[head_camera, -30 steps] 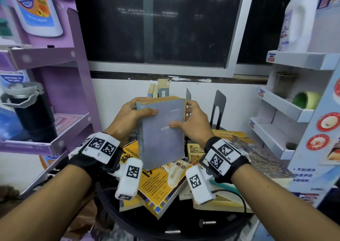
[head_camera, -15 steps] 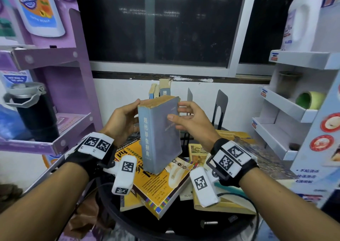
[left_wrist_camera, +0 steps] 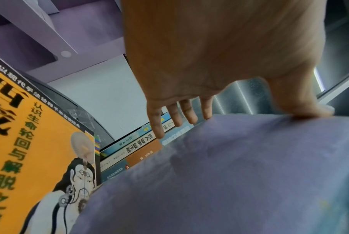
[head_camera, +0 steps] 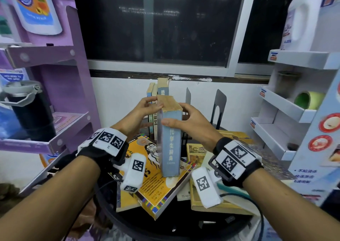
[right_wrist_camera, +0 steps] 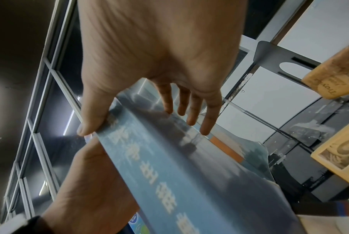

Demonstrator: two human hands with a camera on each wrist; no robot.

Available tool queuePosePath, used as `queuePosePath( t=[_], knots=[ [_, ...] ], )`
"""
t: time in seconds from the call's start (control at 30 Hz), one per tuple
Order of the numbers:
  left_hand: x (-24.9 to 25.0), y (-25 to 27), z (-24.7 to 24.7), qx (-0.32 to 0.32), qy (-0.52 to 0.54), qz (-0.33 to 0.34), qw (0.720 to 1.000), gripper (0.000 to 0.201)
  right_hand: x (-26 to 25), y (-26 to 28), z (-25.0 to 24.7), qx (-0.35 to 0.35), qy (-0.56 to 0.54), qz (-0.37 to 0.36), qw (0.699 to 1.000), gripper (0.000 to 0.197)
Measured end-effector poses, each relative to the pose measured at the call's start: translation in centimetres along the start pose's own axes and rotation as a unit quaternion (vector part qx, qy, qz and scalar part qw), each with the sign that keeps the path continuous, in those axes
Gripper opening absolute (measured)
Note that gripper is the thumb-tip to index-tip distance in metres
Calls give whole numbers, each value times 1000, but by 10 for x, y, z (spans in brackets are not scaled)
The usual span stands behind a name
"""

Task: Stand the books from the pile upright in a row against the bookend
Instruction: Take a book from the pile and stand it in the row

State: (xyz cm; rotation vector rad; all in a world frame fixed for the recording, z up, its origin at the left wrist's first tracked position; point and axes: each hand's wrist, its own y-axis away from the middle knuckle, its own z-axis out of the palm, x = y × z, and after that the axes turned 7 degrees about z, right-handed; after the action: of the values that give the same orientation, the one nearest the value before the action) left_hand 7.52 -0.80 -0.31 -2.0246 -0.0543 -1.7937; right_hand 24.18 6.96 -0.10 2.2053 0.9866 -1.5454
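Observation:
Both hands hold a thick blue-grey book [head_camera: 170,141] upright over the pile, spine towards me, yellowed page edge on top. My left hand [head_camera: 153,102] grips its top left corner, the thumb pressing the cover [left_wrist_camera: 229,174]. My right hand [head_camera: 174,115] has its thumb on the spine [right_wrist_camera: 179,174] and its fingers on the right cover. Just behind it stand several upright books [head_camera: 161,91] in a row. To their right are a thin black bookend [head_camera: 188,97] and a second black bookend [head_camera: 219,102]. The pile, topped by a yellow book [head_camera: 150,182], lies under the held book.
The books lie on a round black table [head_camera: 165,226]. A purple shelf unit [head_camera: 60,75] with a black flask [head_camera: 27,112] stands close on the left. On the right is a white shelf unit [head_camera: 285,108] holding a green tape roll [head_camera: 309,99] and a detergent bottle [head_camera: 301,20].
The blue-grey book has turned from cover-facing to spine-facing and stands more upright. Both hands have carried it back towards the standing row.

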Motion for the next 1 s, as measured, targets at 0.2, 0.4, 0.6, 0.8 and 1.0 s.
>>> queuePosePath(
  t=[0.2,0.4,0.6,0.8,1.0],
  knots=[
    [-5,-13,14,37,84,-3,996,63,-4,5,-1,4,21,11,1000,88],
    [1,-17,21,26,51,9,998,20,-10,22,-1,77,69,-11,995,65],
    [1,-18,29,38,49,10,998,74,-16,23,7,118,139,-4,983,71],
    [5,-21,35,31,18,12,999,19,-21,27,9,130,162,-11,978,51],
    [11,-24,43,55,16,14,998,12,-23,29,9,155,202,3,967,55]
  ],
)
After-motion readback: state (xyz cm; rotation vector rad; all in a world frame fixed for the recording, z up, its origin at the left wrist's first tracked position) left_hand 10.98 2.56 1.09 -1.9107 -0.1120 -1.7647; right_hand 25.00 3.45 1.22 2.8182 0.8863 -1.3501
